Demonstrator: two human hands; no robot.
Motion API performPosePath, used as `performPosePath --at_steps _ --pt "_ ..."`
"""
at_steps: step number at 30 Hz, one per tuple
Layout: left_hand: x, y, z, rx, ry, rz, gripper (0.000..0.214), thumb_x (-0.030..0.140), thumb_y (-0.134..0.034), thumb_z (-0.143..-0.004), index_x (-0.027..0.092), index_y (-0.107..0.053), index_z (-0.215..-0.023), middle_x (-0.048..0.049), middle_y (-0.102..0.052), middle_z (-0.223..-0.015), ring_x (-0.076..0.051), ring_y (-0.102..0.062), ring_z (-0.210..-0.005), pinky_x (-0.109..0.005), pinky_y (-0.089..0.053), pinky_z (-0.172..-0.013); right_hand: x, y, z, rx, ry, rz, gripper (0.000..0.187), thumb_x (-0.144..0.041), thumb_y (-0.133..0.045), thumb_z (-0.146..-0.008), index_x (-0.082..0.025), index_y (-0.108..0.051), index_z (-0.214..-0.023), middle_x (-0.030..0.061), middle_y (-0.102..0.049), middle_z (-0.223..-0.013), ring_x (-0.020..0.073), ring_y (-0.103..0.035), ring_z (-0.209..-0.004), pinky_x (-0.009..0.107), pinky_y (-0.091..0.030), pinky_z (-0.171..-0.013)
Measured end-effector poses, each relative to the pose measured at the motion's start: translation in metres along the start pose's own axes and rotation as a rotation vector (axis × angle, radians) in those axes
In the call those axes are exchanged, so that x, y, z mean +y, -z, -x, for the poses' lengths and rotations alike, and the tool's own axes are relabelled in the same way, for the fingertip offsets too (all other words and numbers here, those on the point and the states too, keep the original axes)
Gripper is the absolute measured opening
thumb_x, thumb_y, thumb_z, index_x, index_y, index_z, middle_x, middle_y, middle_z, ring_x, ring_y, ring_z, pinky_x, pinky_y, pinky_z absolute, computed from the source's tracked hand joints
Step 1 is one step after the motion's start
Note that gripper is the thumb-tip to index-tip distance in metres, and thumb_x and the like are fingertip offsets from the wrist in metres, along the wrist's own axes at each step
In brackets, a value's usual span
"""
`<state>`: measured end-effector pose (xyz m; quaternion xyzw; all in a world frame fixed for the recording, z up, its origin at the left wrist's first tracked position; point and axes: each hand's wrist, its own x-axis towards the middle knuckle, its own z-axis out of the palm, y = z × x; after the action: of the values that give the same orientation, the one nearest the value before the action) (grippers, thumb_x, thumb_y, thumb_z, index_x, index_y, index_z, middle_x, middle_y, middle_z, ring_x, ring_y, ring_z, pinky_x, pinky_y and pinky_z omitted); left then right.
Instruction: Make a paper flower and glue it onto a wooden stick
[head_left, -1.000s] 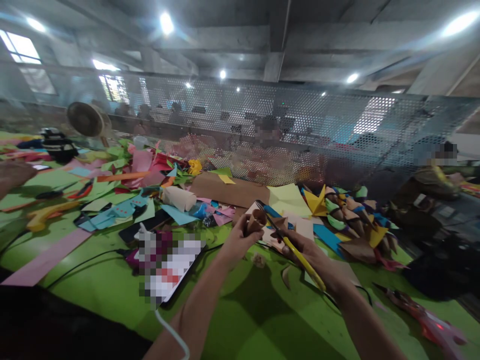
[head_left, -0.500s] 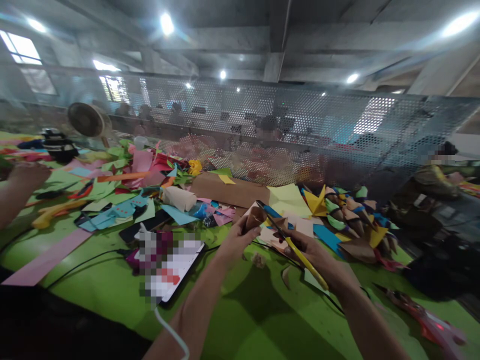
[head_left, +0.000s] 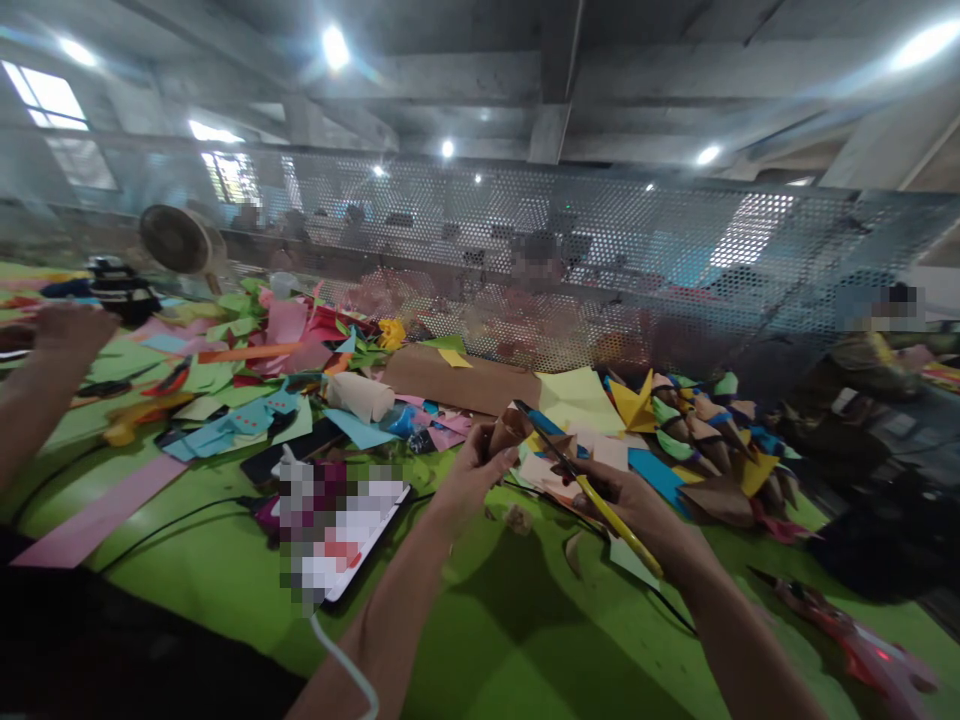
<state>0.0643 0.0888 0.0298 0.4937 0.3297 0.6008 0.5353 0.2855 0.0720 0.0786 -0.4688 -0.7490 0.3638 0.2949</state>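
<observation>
My left hand (head_left: 472, 478) is closed around a small brown paper cone (head_left: 507, 432), held above the green table (head_left: 480, 640). My right hand (head_left: 626, 510) grips yellow-handled scissors (head_left: 577, 480), whose dark blades point up and left toward the cone's rim. Both hands are over a scatter of paper offcuts (head_left: 559, 470).
A pile of folded coloured paper cones (head_left: 705, 435) lies at the right. A tablet with a white cable (head_left: 337, 535), a brown cardboard sheet (head_left: 457, 380), a paper roll (head_left: 360, 395) and loose coloured sheets are at the left. Another person's arm (head_left: 45, 370) reaches in far left. A perforated metal screen (head_left: 525, 270) stands behind.
My hands with the cone and scissors have barely shifted. The other person's arm at the far left has moved further over the table.
</observation>
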Motion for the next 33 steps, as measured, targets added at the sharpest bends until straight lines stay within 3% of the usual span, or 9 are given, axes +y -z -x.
performPosePath --at_steps 7,17,33 --pt "0.003 0.002 -0.001 -0.017 -0.015 0.014 0.050 0.055 -0.075 -0.075 0.022 -0.053 -0.106 0.0011 -0.063 -0.078 -0.008 -0.044 -0.053 -0.023 -0.035 -0.052 -0.001 0.002 0.001 -0.023 -0.019 -0.077 0.056 -0.051 -0.077 -0.070 -0.019 -0.074 -0.116 0.0088 -0.075 -0.112 0.0329 -0.068 -0.106 0.039 -0.053 -0.093" --pt "-0.002 0.007 -0.006 0.050 -0.033 0.032 0.053 0.052 -0.080 -0.068 0.020 -0.063 -0.107 -0.0062 -0.069 -0.105 -0.018 -0.064 -0.086 -0.026 -0.044 -0.068 0.010 0.004 0.001 0.026 -0.018 -0.032 0.060 -0.053 -0.077 -0.070 -0.017 -0.074 -0.118 0.0120 -0.075 -0.111 0.0356 -0.068 -0.104 0.044 -0.054 -0.091" --pt "0.000 0.011 -0.009 0.048 -0.028 0.076 0.052 0.053 -0.082 -0.066 0.017 -0.067 -0.100 -0.0037 -0.070 -0.087 -0.017 -0.065 -0.077 -0.023 -0.042 -0.061 0.011 0.006 0.002 0.034 -0.018 0.022 0.060 -0.056 -0.075 -0.071 -0.018 -0.075 -0.117 0.0122 -0.075 -0.115 0.0350 -0.069 -0.104 0.045 -0.054 -0.092"
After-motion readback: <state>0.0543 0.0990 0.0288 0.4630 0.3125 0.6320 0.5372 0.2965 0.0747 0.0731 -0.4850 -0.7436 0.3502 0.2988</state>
